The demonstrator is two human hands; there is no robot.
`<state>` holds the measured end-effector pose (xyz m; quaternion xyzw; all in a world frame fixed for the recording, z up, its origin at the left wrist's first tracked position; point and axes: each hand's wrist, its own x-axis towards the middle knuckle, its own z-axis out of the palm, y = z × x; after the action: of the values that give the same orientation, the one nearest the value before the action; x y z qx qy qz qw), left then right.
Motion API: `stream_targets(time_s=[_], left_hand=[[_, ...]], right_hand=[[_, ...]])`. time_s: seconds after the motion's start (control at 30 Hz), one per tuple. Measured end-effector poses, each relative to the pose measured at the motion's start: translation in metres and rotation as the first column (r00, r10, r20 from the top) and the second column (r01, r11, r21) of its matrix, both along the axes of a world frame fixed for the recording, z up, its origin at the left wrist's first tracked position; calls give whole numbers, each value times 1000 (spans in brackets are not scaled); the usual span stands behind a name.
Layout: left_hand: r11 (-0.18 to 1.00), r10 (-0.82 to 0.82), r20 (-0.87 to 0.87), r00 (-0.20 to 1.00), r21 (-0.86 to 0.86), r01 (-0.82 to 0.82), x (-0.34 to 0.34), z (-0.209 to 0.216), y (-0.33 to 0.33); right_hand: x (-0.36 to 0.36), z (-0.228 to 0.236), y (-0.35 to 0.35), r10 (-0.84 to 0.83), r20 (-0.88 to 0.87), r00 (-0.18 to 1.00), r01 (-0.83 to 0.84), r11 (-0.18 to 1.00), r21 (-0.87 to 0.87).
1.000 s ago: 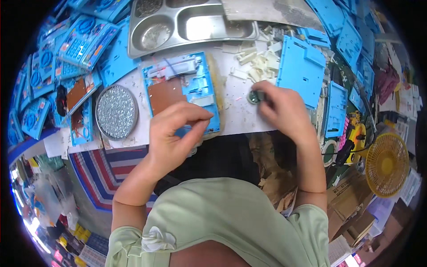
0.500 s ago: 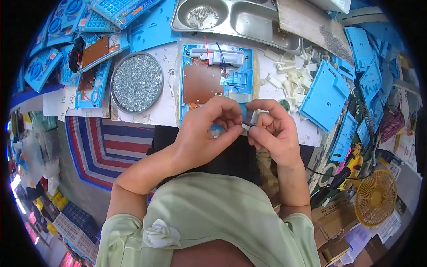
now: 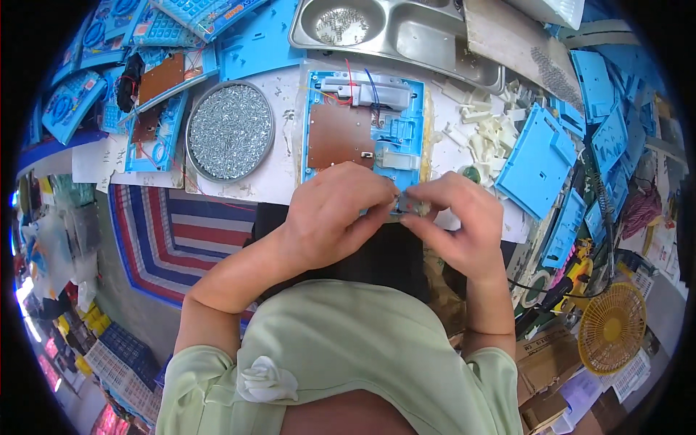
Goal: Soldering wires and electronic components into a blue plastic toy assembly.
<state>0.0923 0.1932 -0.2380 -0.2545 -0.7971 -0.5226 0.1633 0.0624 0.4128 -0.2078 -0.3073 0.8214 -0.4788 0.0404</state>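
At the near edge of a blue plastic housing (image 3: pixel 415 109), my left hand (image 3: pixel 335 206) and my right hand (image 3: pixel 464 217) meet, thumbs and forefingers pinched close together. Between their fingertips is a small, partly greyish piece; the fingers hide most of it, so its kind cannot be told. Inside the housing lie a brown circuit board (image 3: pixel 339 134), a grey-white lidded compartment (image 3: pixel 388 96) along the far side, and a clear plastic part (image 3: pixel 397 160) at the right. Red and blue wires (image 3: pixel 373 87) rise from it.
Left of the housing stands a round tin of screws (image 3: pixel 228 130). A divided steel tray (image 3: pixel 399 43) sits behind. White plastic pieces (image 3: pixel 486 130) and blue panels (image 3: pixel 536 161) lie to the right. Blue toy housings (image 3: pixel 163 72) are piled at the far left.
The whole scene has shifted slightly rightward in view. My right thumb and forefinger have spread a little around the small piece, and its pale part is now more hidden by fingers.
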Motion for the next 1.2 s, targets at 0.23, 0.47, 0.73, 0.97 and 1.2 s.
stream_targets(time_s=[0.23, 0.47, 0.73, 0.97, 1.2], left_hand=[[988, -135, 262, 955, 109, 110, 1, 3, -10], [998, -4, 108, 994, 64, -3, 6, -2, -9], [966, -68, 279, 958, 259, -7, -2, -3, -14], [897, 145, 5, 989, -423, -129, -47, 8, -1], [878, 20, -125, 992, -473, -78, -37, 1, -24]], right_hand=[[1, -9, -6, 63, -306, 950, -93, 992, -86], [5, -21, -10, 14, -414, 910, -69, 991, -117], [7, -25, -2, -16, -339, 941, -12, 997, -82], [0, -32, 17, -344, -123, 931, 327, 935, -136], [-28, -30, 1, -293, -65, 954, 290, 956, -45]])
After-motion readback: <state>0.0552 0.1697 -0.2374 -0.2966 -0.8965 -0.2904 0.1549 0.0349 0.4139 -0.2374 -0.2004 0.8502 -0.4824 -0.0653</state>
